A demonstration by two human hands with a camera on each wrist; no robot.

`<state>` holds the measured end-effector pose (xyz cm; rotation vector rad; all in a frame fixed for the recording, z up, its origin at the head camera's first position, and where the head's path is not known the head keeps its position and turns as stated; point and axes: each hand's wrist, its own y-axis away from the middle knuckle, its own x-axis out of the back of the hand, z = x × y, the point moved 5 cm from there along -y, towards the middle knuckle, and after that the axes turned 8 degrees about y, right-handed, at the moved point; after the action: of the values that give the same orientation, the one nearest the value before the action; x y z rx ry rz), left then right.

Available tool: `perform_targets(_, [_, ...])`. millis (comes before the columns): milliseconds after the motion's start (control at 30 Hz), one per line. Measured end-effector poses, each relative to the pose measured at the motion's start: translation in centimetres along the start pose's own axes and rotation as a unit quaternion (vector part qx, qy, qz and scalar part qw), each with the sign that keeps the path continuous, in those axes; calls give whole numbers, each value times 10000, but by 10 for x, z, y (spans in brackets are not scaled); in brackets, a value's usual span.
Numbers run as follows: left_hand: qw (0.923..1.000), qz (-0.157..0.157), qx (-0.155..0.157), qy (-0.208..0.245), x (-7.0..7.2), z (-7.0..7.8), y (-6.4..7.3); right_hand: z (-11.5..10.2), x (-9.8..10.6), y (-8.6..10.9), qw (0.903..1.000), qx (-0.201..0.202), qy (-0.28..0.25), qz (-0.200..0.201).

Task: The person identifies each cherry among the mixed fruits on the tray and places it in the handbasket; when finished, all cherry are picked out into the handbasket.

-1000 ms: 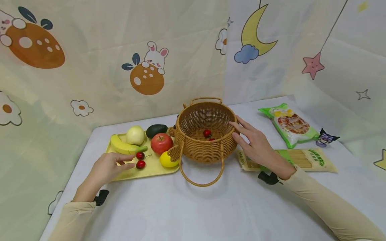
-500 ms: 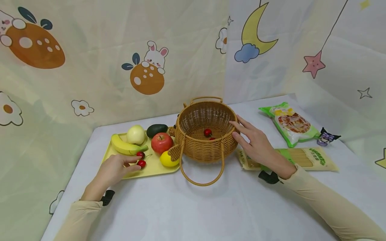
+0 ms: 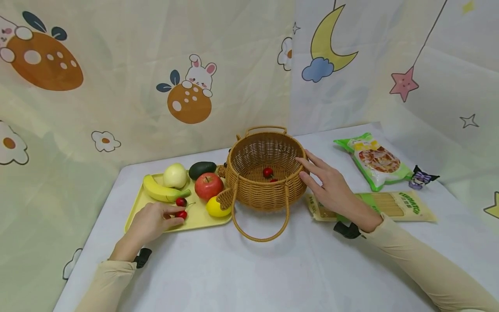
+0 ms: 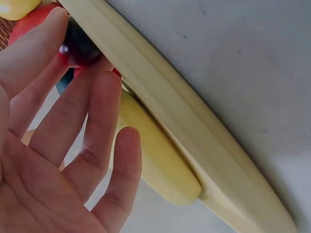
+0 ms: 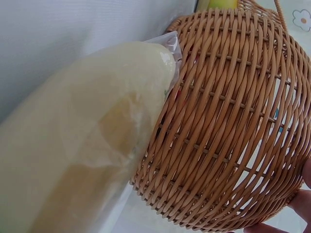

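Observation:
Near the front of the yellow tray [image 3: 142,208], my left hand [image 3: 150,221] pinches a red cherry [image 3: 181,215] between thumb and index finger. The dark side of this cherry [image 4: 80,46] shows in the left wrist view, with the other fingers spread loosely. A second cherry [image 3: 181,202] lies just behind it, with a stem visible. My right hand [image 3: 329,186] rests on the right rim of the wicker basket [image 3: 269,197], its fingers extended. Two cherries lie inside the basket, one [image 3: 267,172] plain to see and the other [image 3: 274,180] mostly hidden by the front rim.
On the tray are a banana [image 3: 160,190], a pale round fruit [image 3: 175,175], an avocado [image 3: 202,170], an apple [image 3: 208,186] and a lemon [image 3: 216,207]. The basket's handle [image 3: 261,240] hangs forward. Rightward lie a noodle pack [image 3: 390,206], a green-white bag [image 3: 378,160] and a small figurine [image 3: 421,178].
My left hand has moved right and slightly down to the front cherry, its thumb and index finger closing around it. The right hand has stayed at the basket rim.

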<state>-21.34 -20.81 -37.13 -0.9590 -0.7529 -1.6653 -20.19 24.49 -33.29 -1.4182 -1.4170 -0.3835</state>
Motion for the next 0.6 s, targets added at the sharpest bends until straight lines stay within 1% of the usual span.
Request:
perform_targets(167, [10000,-16,45,26,0,0,-1,0,0,0,10000,-29,-19,-28])
perform_targets(600, [10000,-64,-14,53,0,0,-1,0,0,0,10000,-13,-39,41])
